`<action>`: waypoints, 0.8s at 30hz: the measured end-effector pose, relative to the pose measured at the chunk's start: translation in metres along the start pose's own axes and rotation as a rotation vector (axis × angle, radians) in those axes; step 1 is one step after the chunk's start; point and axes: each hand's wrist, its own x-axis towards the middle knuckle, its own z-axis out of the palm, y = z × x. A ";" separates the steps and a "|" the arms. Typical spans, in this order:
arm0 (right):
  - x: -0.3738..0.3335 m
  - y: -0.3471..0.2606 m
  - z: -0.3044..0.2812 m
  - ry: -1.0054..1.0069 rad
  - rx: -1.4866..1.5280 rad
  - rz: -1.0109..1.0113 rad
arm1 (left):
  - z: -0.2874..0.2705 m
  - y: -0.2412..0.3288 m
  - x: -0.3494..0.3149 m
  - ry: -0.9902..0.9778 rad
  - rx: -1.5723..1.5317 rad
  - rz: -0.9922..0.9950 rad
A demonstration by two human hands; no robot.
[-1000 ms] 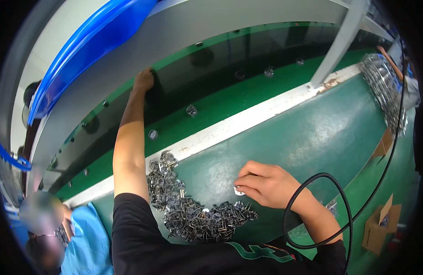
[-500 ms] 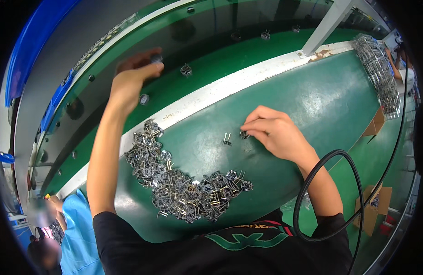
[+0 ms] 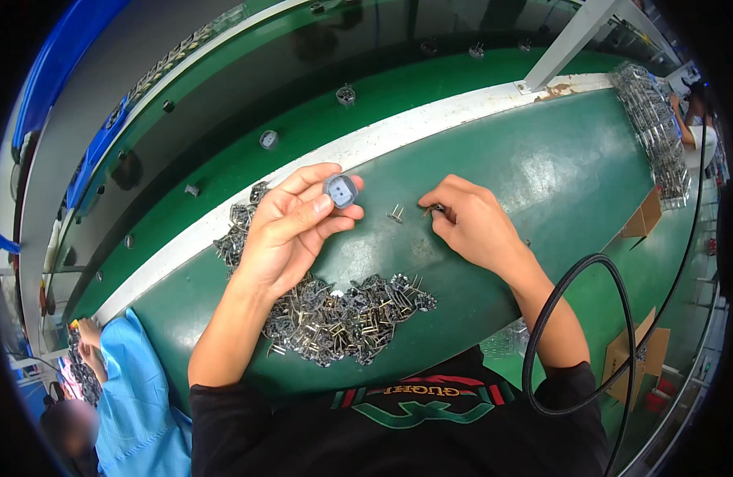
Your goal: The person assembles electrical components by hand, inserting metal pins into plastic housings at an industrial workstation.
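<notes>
My left hand (image 3: 291,230) is raised over the green table, its fingers and thumb closed around a grey round plastic housing (image 3: 340,191) that shows two small holes in its face. To its right, my right hand (image 3: 479,226) pinches a small dark circuit board part (image 3: 438,208) low over the tabletop, mostly hidden by the fingers. Between the hands, a small board with two metal pins (image 3: 396,214) lies on the table. Below my left hand spreads a heap of dark pinned circuit boards (image 3: 342,322), partly covered by my left forearm.
Beyond the white ledge (image 3: 430,119) runs a green belt (image 3: 303,119) carrying scattered round housings (image 3: 346,95). A grey post (image 3: 569,48) rises at the ledge. Stacked metal-pinned parts (image 3: 652,131) stand far right. A black cable (image 3: 533,350) loops by my right arm. Another person's blue garment (image 3: 140,397) is left.
My left hand has come back from over the belt to above the table, holding the grey housing. Housings on the belt have shifted right. My right hand has turned slightly, still pinching its part.
</notes>
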 end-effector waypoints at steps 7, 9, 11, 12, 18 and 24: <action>0.013 -0.050 0.005 0.394 0.520 -0.240 | 0.002 -0.014 -0.007 0.026 -0.026 0.019; 0.016 -0.067 0.010 0.415 0.688 -0.177 | 0.005 -0.017 -0.008 0.001 -0.016 0.040; 0.020 -0.075 0.012 0.534 0.467 -0.319 | 0.010 -0.018 -0.009 0.016 -0.022 0.072; 0.022 -0.077 0.016 0.592 0.399 -0.342 | 0.010 -0.019 -0.010 0.015 -0.027 0.076; 0.024 -0.082 0.026 0.595 0.306 -0.355 | 0.009 -0.020 -0.013 0.027 -0.032 0.074; 0.029 -0.082 0.037 0.699 0.236 -0.379 | 0.018 -0.013 -0.014 0.057 0.061 0.111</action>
